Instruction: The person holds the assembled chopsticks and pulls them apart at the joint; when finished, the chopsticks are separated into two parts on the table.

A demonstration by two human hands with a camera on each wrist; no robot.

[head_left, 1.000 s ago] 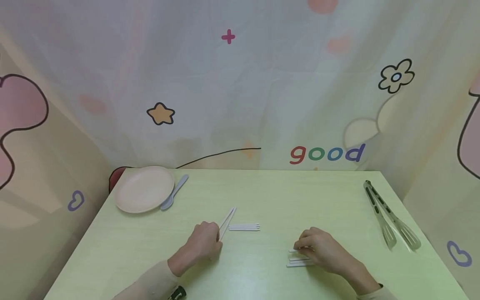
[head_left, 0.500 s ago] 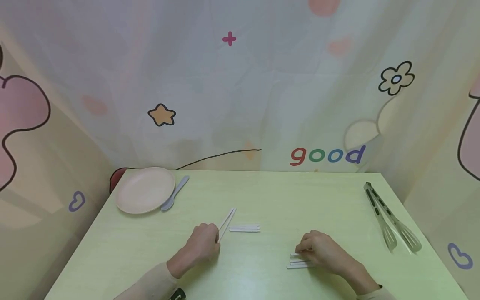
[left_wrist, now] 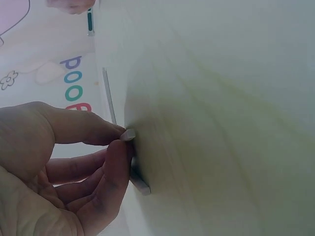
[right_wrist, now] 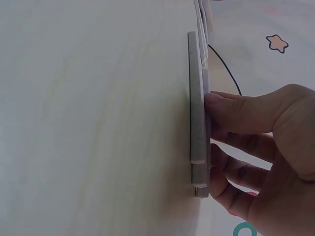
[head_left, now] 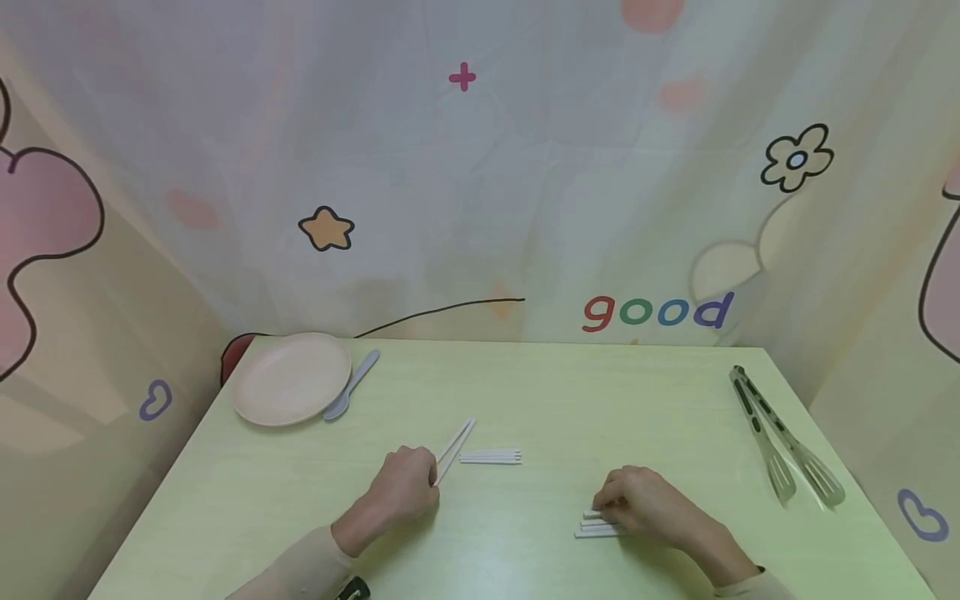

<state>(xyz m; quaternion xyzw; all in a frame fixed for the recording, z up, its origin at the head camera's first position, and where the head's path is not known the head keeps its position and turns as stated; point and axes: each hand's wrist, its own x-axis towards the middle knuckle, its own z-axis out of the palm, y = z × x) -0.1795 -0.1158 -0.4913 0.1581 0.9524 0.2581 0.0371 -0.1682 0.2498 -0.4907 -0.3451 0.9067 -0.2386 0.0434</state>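
Observation:
In the head view my left hand (head_left: 405, 485) is left of centre, its fingers about two thin white sticks (head_left: 456, 450) that meet in a narrow V at their far ends. The left wrist view shows thumb and forefinger pinching one stick end (left_wrist: 129, 134); a second stick end (left_wrist: 141, 185) lies lower, by the curled fingers. On the right, my right hand (head_left: 645, 504) pinches a white stick (head_left: 591, 514) beside other parallel sticks (head_left: 598, 534) on the table. Its fingers cover their right ends. Between the hands lies a row of several white sticks (head_left: 490, 457).
A pale round plate (head_left: 291, 379) stands at the back left, with a grey-blue spoon (head_left: 351, 387) against its right side. Metal tongs (head_left: 780, 437) lie spread near the right edge of the table (head_left: 570, 392). A printed curtain (head_left: 480, 183) hangs behind.
My right hand has shifted slightly toward the near edge, and its stick now lies closer to the parallel ones. The left hand has barely moved. The head view has tilted a little.

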